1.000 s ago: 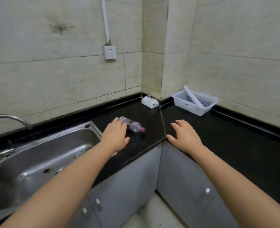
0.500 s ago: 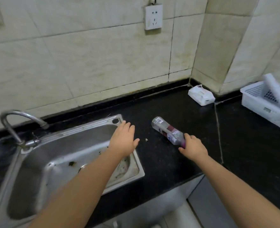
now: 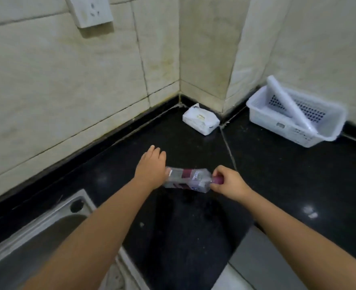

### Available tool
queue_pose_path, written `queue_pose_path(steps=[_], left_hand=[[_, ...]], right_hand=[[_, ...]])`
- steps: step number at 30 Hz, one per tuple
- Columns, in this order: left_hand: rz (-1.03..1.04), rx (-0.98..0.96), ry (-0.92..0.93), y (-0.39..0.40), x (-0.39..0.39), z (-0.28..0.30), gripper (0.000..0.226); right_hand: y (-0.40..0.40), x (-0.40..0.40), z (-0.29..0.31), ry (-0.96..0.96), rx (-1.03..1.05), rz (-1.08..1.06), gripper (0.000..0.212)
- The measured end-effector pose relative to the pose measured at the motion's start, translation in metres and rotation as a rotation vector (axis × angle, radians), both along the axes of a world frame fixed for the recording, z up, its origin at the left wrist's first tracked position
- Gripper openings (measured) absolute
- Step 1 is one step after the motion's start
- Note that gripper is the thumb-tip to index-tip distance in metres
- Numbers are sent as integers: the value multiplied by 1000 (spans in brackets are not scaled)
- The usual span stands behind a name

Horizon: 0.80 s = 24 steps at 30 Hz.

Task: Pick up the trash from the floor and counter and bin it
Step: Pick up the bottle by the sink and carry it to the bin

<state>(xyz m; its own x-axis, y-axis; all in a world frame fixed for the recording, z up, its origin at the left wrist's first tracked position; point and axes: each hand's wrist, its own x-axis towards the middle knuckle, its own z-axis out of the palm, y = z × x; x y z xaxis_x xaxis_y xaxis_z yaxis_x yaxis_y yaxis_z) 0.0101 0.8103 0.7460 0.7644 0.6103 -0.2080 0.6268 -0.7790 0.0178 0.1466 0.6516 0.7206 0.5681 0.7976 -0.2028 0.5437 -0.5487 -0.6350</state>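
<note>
On the black counter (image 3: 277, 185) lies a crushed plastic bottle (image 3: 186, 180); the right hand (image 3: 228, 182) pinches its pink cap, the left hand (image 3: 153, 167) rests spread on its base. At two o'clock, a white basket (image 3: 263, 119) holds a white roll (image 3: 288, 103).

Soft even light, glare spots on the black counter (image 3: 298, 185) (edges bend, slightly blurred).

My right hand (image 3: 228, 183) is curled tight, fingers pinched closed; my left hand (image 3: 153, 167) is flat, palm down, fingers together and extended. Both forearms reach forward, converging.
</note>
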Motion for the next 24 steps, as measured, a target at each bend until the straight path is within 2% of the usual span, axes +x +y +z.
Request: queue_pose_path(steps=[2,6,9,13,18,24], left_hand=[[-124,0,-27,-14,52,5,59],[-412,23,-65,-89,148,19,59],[-642,30,-57,-186,203,30,58],[-1008,47,-125,-363,236,51,53],[-1433,62,-237,-612,196,73,52],[-1862,9,-318,-892,67,85,51]], right_hand=[[-24,30,20,-104,50,-74,16],[-124,79,54,-312,47,-347,22],[-229,88,74,-407,29,-638,24],[-389,64,96,-499,-12,-992,23],[-603,-35,113,-614,-102,-1348,20],[-834,-230,121,-648,-224,-1819,25]])
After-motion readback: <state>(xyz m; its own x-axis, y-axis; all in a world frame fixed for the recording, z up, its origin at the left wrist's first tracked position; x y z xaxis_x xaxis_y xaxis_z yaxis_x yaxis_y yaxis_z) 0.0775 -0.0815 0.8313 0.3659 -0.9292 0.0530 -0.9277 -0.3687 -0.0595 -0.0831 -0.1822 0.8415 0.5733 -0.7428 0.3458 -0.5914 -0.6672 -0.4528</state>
